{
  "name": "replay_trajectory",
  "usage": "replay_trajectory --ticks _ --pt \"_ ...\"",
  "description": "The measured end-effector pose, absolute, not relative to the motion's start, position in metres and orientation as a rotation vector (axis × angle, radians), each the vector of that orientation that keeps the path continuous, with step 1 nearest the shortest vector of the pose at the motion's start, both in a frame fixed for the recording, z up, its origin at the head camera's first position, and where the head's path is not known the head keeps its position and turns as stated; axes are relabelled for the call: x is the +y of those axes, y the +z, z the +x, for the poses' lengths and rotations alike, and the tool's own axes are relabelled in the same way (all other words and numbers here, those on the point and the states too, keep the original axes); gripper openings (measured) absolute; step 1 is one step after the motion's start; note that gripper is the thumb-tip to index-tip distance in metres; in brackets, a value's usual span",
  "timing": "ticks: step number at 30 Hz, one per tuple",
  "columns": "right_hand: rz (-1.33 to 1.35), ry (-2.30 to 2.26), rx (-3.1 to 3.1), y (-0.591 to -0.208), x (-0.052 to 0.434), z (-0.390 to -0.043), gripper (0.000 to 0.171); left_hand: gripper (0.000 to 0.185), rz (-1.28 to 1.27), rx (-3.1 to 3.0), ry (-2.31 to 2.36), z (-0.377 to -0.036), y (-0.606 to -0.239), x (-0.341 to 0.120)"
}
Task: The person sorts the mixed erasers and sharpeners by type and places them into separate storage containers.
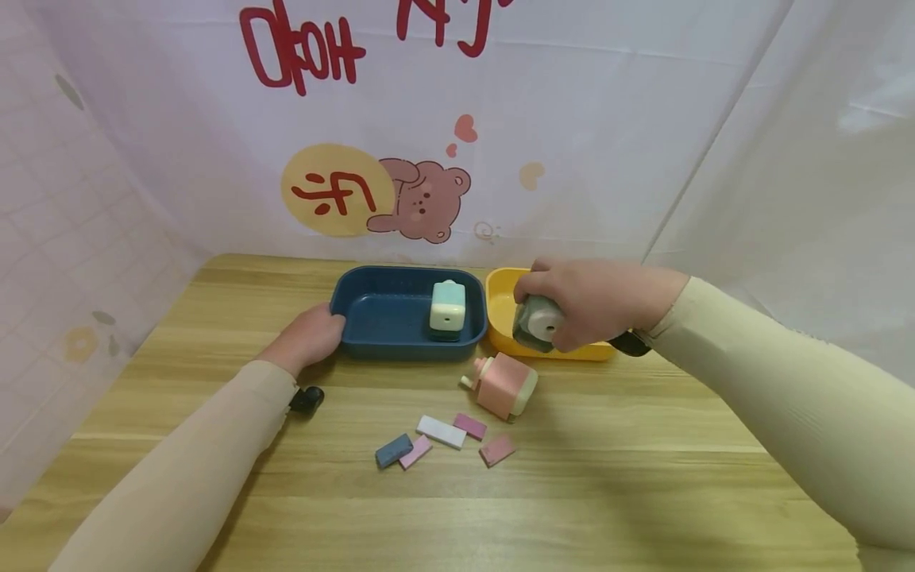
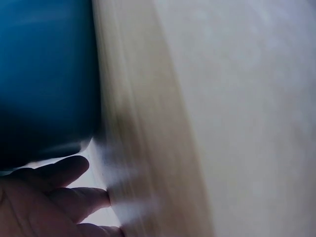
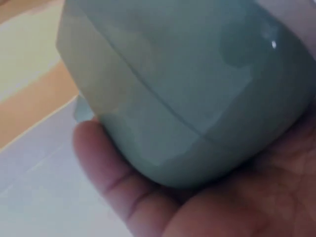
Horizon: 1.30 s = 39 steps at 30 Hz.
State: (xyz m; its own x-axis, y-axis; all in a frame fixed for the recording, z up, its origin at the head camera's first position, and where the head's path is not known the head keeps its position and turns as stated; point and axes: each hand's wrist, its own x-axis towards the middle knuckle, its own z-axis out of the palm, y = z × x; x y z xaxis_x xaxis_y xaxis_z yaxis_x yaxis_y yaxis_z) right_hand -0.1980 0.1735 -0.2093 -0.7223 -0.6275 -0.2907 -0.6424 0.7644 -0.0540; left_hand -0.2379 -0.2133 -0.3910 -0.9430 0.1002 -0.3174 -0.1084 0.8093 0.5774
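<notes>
Right hand: the right hand point(image 1: 589, 300) holds a grey-green rounded plastic pencil sharpener point(image 1: 538, 324), fingers curled round it from above; it hangs over the front left part of the yellow tray. In the right wrist view the sharpener point(image 3: 187, 89) fills the frame, resting against the palm with a finger point(image 3: 113, 173) wrapped under it.
Left hand: the left hand point(image 1: 309, 338) rests against the left end of the dark blue oval plastic tray point(image 1: 379, 318), fingers at its rim. Whether it grips the rim or just touches it, I cannot tell. The left wrist view is blurred: blue wall point(image 2: 47, 74) with fingers point(image 2: 59, 173) just beside it.
Blue tray contents: one mint-and-white boxy plastic pencil sharpener point(image 1: 447, 308), upright, at the right side of the tray.
Yellow tray: yellow oval plastic tray point(image 1: 500, 306), just beside the blue one on its right, mostly hidden by the right hand; contents cannot be told.
On the table: wooden tabletop point(image 1: 643, 477). A pink-and-cream plastic pencil sharpener point(image 1: 503, 385) lies tilted on its side in front of the trays. Nearer the person lie small flat erasers, close together: a dark blue one point(image 1: 394, 450), a white one point(image 1: 441, 432), and pink ones point(image 1: 496, 450).
Wrists: pale long sleeves; a small black device point(image 1: 307, 399) at the left wrist.
</notes>
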Motion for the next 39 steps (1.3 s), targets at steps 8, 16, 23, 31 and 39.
replay_trajectory --ticks 8,16,23,31,39 --pt "-1.122 0.012 2.717 -0.206 0.132 -0.222 0.05 0.065 0.005 2.664 0.876 -0.238 -0.39 -0.213" --pt "-1.175 0.051 2.695 -0.206 0.086 -0.242 0.054 0.065 0.024 2.691 0.873 -0.239 -0.394 -0.213" --pt "-1.156 0.072 2.711 -0.215 0.052 -0.254 0.062 0.062 0.019 2.697 0.875 -0.238 -0.393 -0.214" --pt "-1.101 0.043 2.708 -0.232 0.021 -0.267 0.072 0.061 0.035 2.716 0.883 -0.237 -0.394 -0.215" --pt "-1.139 0.09 2.674 -0.246 0.01 -0.276 0.063 0.059 0.05 2.726 0.881 -0.238 -0.393 -0.213"
